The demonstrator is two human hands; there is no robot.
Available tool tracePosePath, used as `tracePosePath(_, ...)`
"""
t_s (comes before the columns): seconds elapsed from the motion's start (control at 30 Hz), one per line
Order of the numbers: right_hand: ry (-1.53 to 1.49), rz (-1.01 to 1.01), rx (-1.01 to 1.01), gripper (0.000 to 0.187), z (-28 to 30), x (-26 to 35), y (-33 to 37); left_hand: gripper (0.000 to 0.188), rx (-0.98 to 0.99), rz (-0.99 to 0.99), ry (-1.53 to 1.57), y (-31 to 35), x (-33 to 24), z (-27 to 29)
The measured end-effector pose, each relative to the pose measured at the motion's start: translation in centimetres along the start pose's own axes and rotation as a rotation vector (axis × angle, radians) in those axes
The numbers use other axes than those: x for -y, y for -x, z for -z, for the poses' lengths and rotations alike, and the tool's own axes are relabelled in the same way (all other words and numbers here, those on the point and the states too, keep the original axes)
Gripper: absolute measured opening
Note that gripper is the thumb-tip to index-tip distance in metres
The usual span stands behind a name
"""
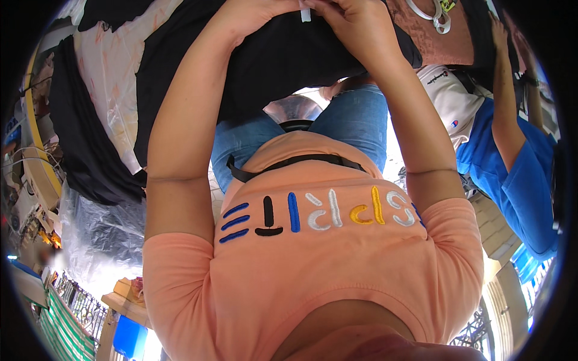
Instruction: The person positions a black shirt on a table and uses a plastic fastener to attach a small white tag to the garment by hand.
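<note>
At the top edge, my two hands meet over a large black cloth [271, 66] that drapes over my lap. A small white fabric label [306, 14] hangs between their fingertips. My right hand [356, 21] is closed, with its thumb and finger pinched at the label. My left hand [259, 11] is closed too, its fingertips beside the label. The picture's upper edge cuts off part of both hands, so what the left fingers grip is hidden.
To the left lie a pale, stained cloth [111, 78], more black fabric [81, 126] and clear plastic sheeting [99, 231]. A white cord loop [442, 24] rests on brown fabric [424, 45] at upper right. A co-worker in blue [512, 174] sits close on my right, an arm reaching forward.
</note>
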State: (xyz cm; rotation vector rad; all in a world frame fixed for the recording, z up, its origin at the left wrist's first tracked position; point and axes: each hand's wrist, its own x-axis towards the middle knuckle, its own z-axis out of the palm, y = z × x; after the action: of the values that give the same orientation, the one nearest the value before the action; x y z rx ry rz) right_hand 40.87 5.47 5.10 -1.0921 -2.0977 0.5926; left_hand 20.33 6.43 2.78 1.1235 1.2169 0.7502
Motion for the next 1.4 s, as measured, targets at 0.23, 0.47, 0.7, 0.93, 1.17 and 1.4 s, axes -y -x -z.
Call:
tracePosePath(0.23,0.075,0.154,-0.062,0.003,1.2,1.5,-1.9,0.026,-0.009,0.059,0.094,-0.1,-0.2,-0.2)
tracePosePath(0.47,-0.356,0.046,0.037,0.011,4.2,2.1,-3.6,0.024,-0.015,0.022,0.108,-0.3,0.8,0.3)
tracePosePath(0.7,-0.383,0.221,0.015,0.01,7.4,3.9,-4.8,0.024,-0.002,0.01,0.118,-0.2,0.3,-0.2)
tracePosePath(0.93,-0.401,0.354,0.045,0.01,9.4,5.0,-5.6,0.025,-0.019,0.036,0.058,-0.1,0.1,-0.2)
tracePosePath(1.17,-0.406,0.418,0.075,0.01,10.0,3.7,-5.0,0.026,-0.006,0.047,0.091,0.0,-0.1,-0.2)
tracePosePath(1.4,-0.418,0.37,0.148,0.012,8.6,4.5,-4.1,0.026,-0.023,0.017,0.025,0.1,0.1,-0.1)
